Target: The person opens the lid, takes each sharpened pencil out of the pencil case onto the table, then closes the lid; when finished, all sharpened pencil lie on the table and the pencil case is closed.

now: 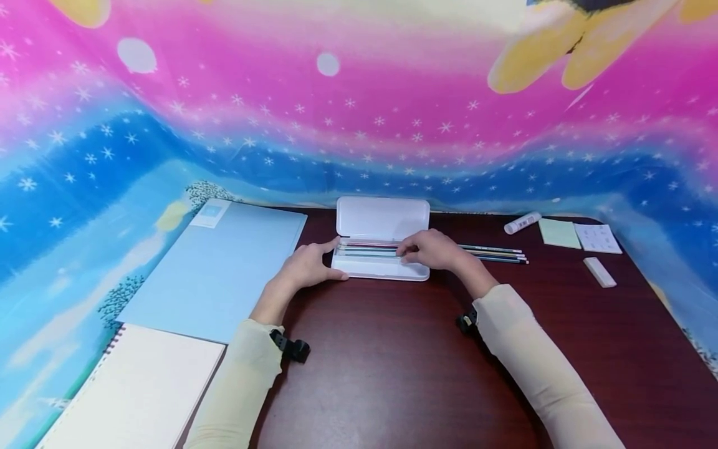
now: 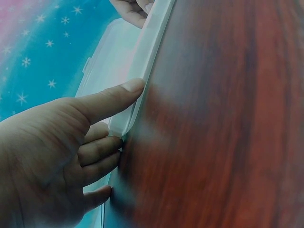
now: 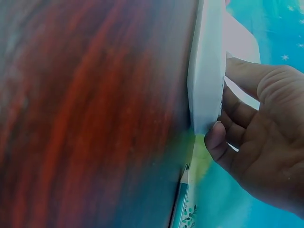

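Note:
An open white pencil case [image 1: 417, 272] lies at the back middle of the table, lid raised, with several pencils [image 1: 364, 251] lying lengthwise in its tray. My left hand [image 1: 306, 265] holds the case at its left end. In the left wrist view its thumb [image 2: 114, 99] lies on the front rim and the other fingers are by the end. My right hand [image 1: 432, 249] reaches over the right part of the tray, its curled fingers at a pencil's right end. In the right wrist view the case wall [image 3: 206, 71] hides those fingertips.
More pencils [image 1: 496, 254] lie right of the case. Farther right are a white tube [image 1: 522, 222], two note pads [image 1: 561, 233] and a white eraser-like block [image 1: 599, 272]. A light-blue folder [image 1: 224, 268] and a spiral notebook [image 1: 140, 386] lie on the left. Patterned cloth stands behind.

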